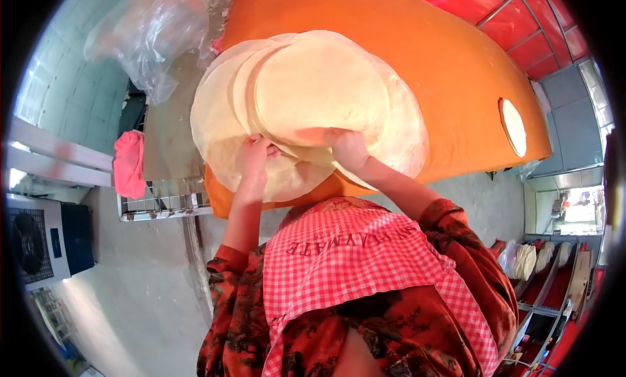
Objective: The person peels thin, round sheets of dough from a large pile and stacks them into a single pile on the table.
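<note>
A broad orange table (456, 70) fills the upper middle and right of the frame. On its near edge lies a fanned stack of thin flatbreads (313, 83), pale rounds overlapping one another and hanging slightly over the table's rim at centre frame.

In the lower half, the person's red-and-white checked apron (352, 253) lies over a dark red patterned garment. A crumpled clear plastic bag (153, 34) sits at the upper left; something pinkish shows through it, though what is inside cannot be made out. Below it, at the left edge, a pink cloth (129, 163) hangs beside a wire rack (163, 204).

At the lower right, long red shelves (554, 292) hold several bundles of folded flatbreads (525, 261) in a row. A single small dough round (514, 126) lies alone on the table at the right, well apart from the stack.

Both forearms reach up from the bottom of the frame to the near edge of the stack. The left hand (253, 158) is bent at the wrist, its fingers curled together and pinched on the edge of the lower rounds. The right hand (349, 149) is just beside it, knuckles up, its fingers tucked under the topmost rounds and closed on their edge, as far as the view shows. The two hands are near each other but not touching.
</note>
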`<state>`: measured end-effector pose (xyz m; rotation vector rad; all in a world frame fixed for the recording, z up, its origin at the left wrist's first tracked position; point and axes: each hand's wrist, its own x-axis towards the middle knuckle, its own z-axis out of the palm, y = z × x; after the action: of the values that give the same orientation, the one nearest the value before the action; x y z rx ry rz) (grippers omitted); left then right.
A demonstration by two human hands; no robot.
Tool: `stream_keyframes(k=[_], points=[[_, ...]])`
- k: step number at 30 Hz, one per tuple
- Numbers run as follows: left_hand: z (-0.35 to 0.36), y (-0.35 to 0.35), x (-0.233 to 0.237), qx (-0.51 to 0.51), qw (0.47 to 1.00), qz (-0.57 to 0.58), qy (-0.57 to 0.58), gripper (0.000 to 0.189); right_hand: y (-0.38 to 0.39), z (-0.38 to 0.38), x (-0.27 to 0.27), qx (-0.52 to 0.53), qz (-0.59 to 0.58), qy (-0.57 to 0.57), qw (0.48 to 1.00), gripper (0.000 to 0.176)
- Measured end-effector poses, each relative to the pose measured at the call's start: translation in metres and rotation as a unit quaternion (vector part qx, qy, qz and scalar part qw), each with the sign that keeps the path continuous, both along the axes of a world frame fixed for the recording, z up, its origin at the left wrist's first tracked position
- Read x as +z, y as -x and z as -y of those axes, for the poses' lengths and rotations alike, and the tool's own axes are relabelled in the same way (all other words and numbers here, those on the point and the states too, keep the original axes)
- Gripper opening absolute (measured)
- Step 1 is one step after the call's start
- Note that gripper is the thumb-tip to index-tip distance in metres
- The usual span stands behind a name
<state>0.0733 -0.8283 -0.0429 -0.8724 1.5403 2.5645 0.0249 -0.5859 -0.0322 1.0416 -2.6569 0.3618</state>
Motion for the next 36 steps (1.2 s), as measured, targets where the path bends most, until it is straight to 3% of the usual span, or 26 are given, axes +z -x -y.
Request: stream_keyframes(k=[4, 13, 22, 29, 33, 35, 36], points=[[-0.014, -0.004, -0.005, -0.024, 0.999, -0.002, -0.045, 0.015, 0.006, 0.012, 0.034, -0.032, 0.036, -0.059, 0.997, 0.014], [-0.022, -0.007, -0.006, -0.015, 0.992, -0.03, -0.123, 0.017, -0.005, 0.037, 0.022, -0.019, 0.024, -0.116, 0.993, 0.014], [-0.033, -0.003, -0.005, 0.018, 0.993, -0.038, -0.114, 0.021, -0.001, 0.049, 0.026, -0.012, 0.04, -0.158, 0.987, 0.013], [-0.033, -0.005, 0.0, 0.028, 0.99, -0.026, -0.137, 0.02, -0.013, 0.048, 0.018, -0.018, 0.014, -0.158, 0.987, 0.023], [-0.031, -0.009, 0.001, 0.023, 0.978, -0.053, -0.203, 0.022, -0.024, 0.039, 0.027, 0.0, -0.104, 0.008, 0.994, 0.028], [-0.029, -0.012, 0.002, 0.024, 0.97, -0.066, -0.233, 0.024, -0.018, 0.037, 0.018, -0.028, -0.092, 0.021, 0.995, 0.029], [-0.028, -0.012, 0.004, 0.021, 0.968, -0.067, -0.241, 0.024, -0.011, 0.034, 0.016, -0.035, 0.0, -0.032, 0.999, 0.028]])
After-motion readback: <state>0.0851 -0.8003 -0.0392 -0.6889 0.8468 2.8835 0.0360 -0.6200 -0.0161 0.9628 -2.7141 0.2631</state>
